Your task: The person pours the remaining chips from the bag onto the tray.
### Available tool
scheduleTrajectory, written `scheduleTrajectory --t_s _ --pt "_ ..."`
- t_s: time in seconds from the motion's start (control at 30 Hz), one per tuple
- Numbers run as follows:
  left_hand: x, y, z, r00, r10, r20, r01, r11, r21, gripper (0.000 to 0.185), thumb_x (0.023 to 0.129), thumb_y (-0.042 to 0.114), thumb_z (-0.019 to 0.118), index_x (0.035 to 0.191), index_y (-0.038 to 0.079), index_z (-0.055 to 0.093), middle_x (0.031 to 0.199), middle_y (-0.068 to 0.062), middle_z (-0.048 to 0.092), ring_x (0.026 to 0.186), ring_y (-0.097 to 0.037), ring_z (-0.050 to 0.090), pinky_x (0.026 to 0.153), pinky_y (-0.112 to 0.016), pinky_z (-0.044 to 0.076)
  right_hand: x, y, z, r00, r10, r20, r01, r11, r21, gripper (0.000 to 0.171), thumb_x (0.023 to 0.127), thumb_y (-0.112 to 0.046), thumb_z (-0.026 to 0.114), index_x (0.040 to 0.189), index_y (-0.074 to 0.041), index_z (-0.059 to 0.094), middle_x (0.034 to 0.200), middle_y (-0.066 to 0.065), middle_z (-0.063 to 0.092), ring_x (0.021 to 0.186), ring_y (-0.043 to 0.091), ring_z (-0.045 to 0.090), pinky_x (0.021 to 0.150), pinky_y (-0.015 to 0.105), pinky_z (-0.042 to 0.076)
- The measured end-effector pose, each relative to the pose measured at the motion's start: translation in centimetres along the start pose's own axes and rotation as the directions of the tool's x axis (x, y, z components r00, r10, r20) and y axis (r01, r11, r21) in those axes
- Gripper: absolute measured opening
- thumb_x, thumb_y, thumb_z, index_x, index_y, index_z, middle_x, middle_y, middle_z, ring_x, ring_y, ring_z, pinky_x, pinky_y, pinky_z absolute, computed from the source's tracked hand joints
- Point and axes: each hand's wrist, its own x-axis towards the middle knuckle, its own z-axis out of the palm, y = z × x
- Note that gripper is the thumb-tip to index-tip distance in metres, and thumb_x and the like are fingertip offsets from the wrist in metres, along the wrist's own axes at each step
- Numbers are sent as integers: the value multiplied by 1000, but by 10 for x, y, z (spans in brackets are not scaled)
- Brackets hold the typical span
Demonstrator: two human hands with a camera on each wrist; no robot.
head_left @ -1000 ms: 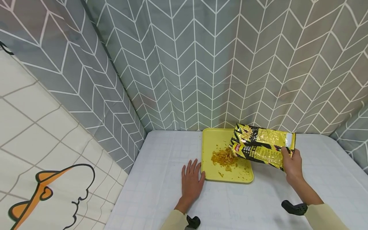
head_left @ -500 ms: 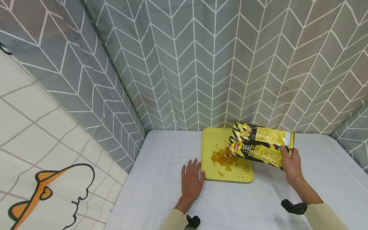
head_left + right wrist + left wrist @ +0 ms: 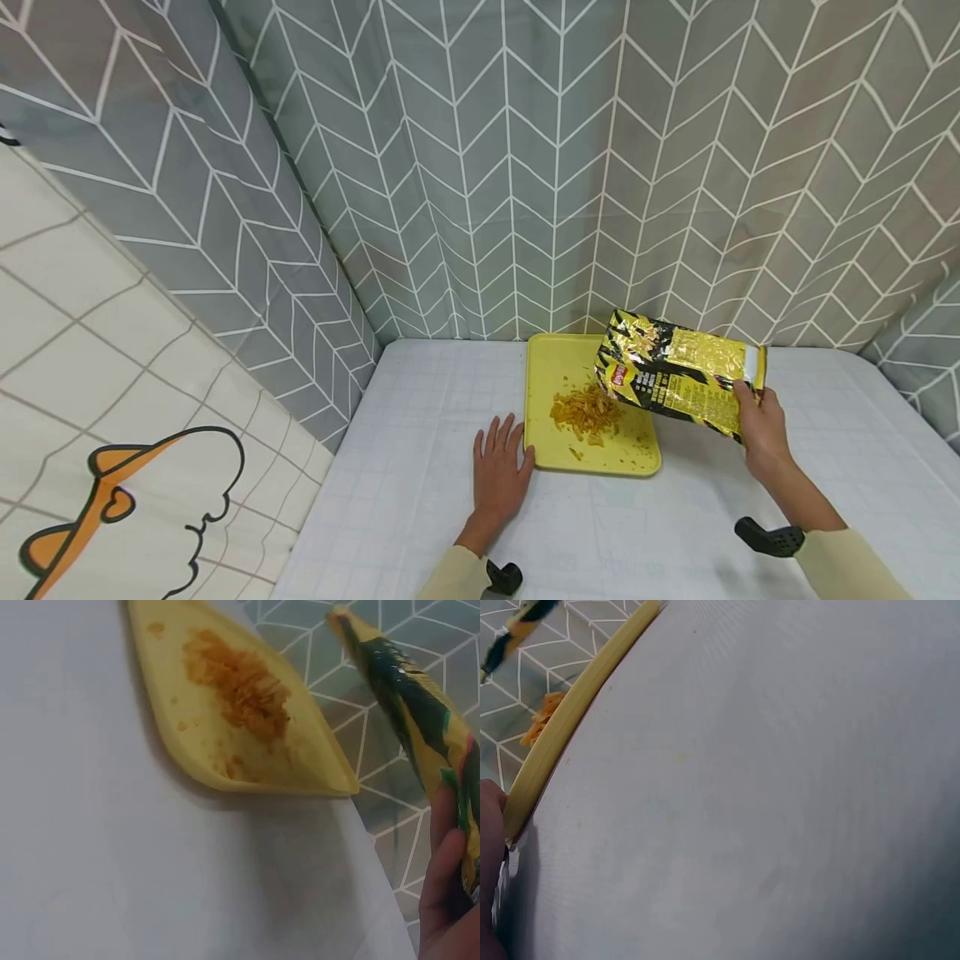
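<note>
Landmark: yellow tray (image 3: pixel 551 367), on the white gridded tablecloth (image 3: pixel 420 500), far edge near the chevron curtain (image 3: pixel 525 167).
R hand: right hand (image 3: pixel 761 429) to the right of the tray, raised off the cloth, fingers pinching the sealed end of the snack bag (image 3: pixel 678 375).
Bag: yellow/black foil, held roughly level, mouth end over the tray's right half, tilted only slightly down. Wrist view shows it edge-on, above & apart from the tray (image 3: pixel 247 761).
Snack pile: orange crumbly snack pieces (image 3: pixel 585 412) lie mid-tray, w/ a few loose bits toward the near rim. Under & just left of the bag mouth.
L hand: left hand (image 3: pixel 498 475) flat on the cloth at the tray's near-left corner, fingers straight & relaxed, holding nothing; thumb touching the rim (image 3: pixel 555 739).
Risk 1: grip is only a pinch at one end – if the foil slips, the bag could drop onto the pile & scatter pieces off the tray.
Risk 2: mouth sits near the tray's right edge; a swing rightward while tipped could spill bits on the cloth.
Risk 3: L hand only touches the corner, so a knock from the bag could slide the tray.
Unclear: how much is left inside the bag – can't tell.
</note>
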Motion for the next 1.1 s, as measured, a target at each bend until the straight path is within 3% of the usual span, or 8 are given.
scheduleTrajectory --t_s 0.23,0.37,0.57,0.8,1.0,1.1 --pt "0 -1 1 1000 5 -16 -6 1000 -14 46 105 40 50 144 18 58 158 -1 51 151 -28 42 123 -55 33 -2 -1 1 1000 -11 -20 10 999 -31 70 108 -51 27 156 -1 20 119 6 53 72 -13 48 61 16 50" --pt "0 -1 0 1000 5 -21 -5 1000 -11 45 105 40 50 144 18 58 158 -2 52 151 -28 43 122 -55 34 -1 -2 -1 1000 24 3 -24 1000 17 73 107 -54 27 159 -4 18 116 -1 52 74 -14 49 63 15 50" --pt "0 0 -1 1000 -4 0 4 1000 -13 46 105 41 49 145 18 57 159 -1 50 152 -28 41 123 -55 32 -1 3 0 999 -26 -34 23 997 -76 72 108 -51 26 157 1 20 129 19 52 70 -13 46 58 17 49" --pt "0 -3 5 998 19 -57 -19 1000 1 45 105 41 51 143 18 59 156 -2 53 149 -29 44 120 -56 34 3 -4 -5 999 46 -3 -45 998 38 75 106 -57 28 158 -4 19 111 -3 53 72 -12 49 61 17 51" --pt "0 -2 3 999 12 -47 -13 1000 -7 45 105 40 51 143 18 59 156 -2 53 150 -29 44 121 -56 35 3 -4 -3 999 -35 1 35 996 -82 76 107 -54 23 158 3 17 127 18 51 73 -10 47 60 17 49" --pt "1 -1 2 999 9 -45 -10 1000 -18 45 105 40 51 143 18 59 157 -2 53 150 -29 44 122 -56 34 3 -4 -1 1000 -13 10 13 999 -31 78 107 -57 21 158 2 17 122 13 51 74 -10 47 61 17 49"
